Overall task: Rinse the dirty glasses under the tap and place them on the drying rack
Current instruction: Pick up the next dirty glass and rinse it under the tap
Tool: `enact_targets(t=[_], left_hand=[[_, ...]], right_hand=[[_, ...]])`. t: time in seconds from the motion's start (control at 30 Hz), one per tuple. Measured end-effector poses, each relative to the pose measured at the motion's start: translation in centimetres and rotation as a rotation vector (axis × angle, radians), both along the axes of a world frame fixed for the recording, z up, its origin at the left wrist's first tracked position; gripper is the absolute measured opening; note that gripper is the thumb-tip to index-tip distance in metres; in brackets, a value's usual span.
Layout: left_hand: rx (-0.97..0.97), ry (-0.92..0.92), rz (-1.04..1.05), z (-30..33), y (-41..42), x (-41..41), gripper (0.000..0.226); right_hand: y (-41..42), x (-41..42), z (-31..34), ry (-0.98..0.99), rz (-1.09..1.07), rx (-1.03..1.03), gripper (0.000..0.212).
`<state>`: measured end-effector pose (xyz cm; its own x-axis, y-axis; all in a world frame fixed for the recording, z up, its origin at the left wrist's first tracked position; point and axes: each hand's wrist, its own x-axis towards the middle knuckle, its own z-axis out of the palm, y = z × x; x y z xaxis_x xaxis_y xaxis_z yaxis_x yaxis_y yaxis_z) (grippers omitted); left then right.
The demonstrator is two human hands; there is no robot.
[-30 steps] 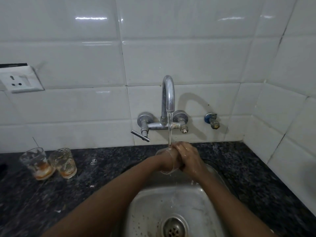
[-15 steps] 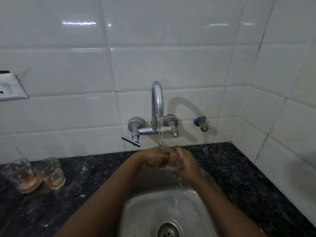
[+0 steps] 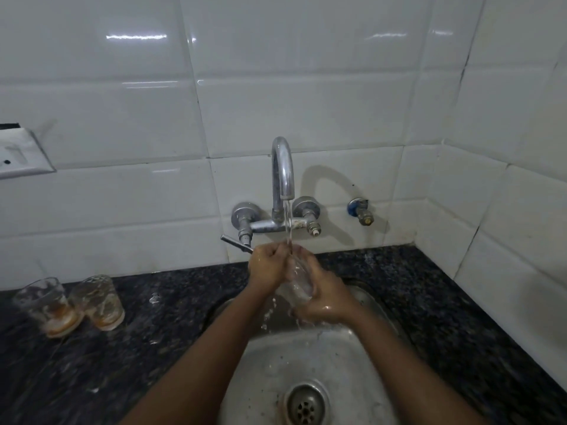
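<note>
Head view: we see both our hands meeting under the curved chrome wall tap [image 3: 283,167], from which a thin stream of water [image 3: 288,222] falls onto them. Between the hands we hold a clear drinking glass [image 3: 297,283], tilted with its base toward the lower right, above the stainless steel sink [image 3: 337,357]. Our left hand [image 3: 270,266] curls its fingers around the upper end of the glass, near its mouth, just where the stream lands. Our right hand [image 3: 326,297] wraps the lower part and the base from the right side, wet and shining. Drops spill from under the glass toward the basin, whose round metal drain [image 3: 306,404] lies nearer to us.

On the dark speckled granite counter [image 3: 153,348], well to the left of the sink, stand two dirty clear glasses with orange-brown residue at the bottom: the left dirty glass [image 3: 46,305] and the right dirty glass [image 3: 99,302], upright and just beside each other, perhaps touching. On the glossy white tiled wall [image 3: 306,87] we see a white electrical socket [image 3: 21,154] at the far left and a small blue-capped brass valve [image 3: 362,211] to the right of the tap. The tap's lever handle [image 3: 236,243] points down to the left.
</note>
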<state>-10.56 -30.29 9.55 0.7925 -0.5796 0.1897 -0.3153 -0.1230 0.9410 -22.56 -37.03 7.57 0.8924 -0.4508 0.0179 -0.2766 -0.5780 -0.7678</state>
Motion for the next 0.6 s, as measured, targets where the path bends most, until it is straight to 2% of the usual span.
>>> enact_targets(t=[0.07,0.1,0.13,0.17,0.2,0.27,0.3,0.33,0.4,0.5,0.57,0.6], left_hand=[[-0.124,0.162,-0.087,-0.7,0.8,0.1,0.044],[-0.150,0.202,-0.103,-1.0,1.1,0.0,0.044],[-0.142,0.206,-0.101,-1.3,1.1,0.0,0.044],[-0.096,0.188,-0.090,-1.5,1.0,0.0,0.044],[-0.014,0.151,-0.075,-1.6,0.7,0.1,0.044],[0.196,0.049,-0.029,-1.6,0.2,-0.1,0.046],[0.256,0.006,0.004,-1.4,0.1,-0.2,0.048],[0.262,-0.026,0.027,-1.3,0.2,-0.2,0.048],[0.161,0.026,0.024,-1.4,0.6,-0.2,0.047],[-0.069,0.273,-0.034,-2.0,1.6,-0.6,0.046],[-0.081,0.334,-0.096,-2.3,2.1,-1.0,0.045],[-0.063,0.348,-0.128,-2.4,2.1,-1.0,0.044]], right_hand=[[-0.9,-0.3,0.1,-0.048,0.098,0.570,0.114],[-1.0,-0.3,-0.1,-0.061,0.115,0.712,0.112],[-0.7,-0.3,-0.2,-0.065,0.099,0.728,0.110],[0.1,-0.2,-0.2,-0.055,0.054,0.650,0.111],[1.1,-0.1,-0.1,-0.016,-0.009,0.486,0.114],[3.0,0.2,-0.1,0.095,-0.137,0.008,0.118],[3.5,0.2,-0.4,0.084,-0.156,-0.194,0.118],[3.5,0.1,-0.9,0.045,-0.129,-0.212,0.119],[2.5,-0.2,-1.1,-0.035,-0.001,0.136,0.117],[0.8,-0.9,-1.8,-0.067,0.049,0.721,0.085],[0.5,-1.0,-2.6,-0.057,0.084,0.949,0.071],[0.4,-1.0,-2.9,-0.049,0.089,0.999,0.068]])
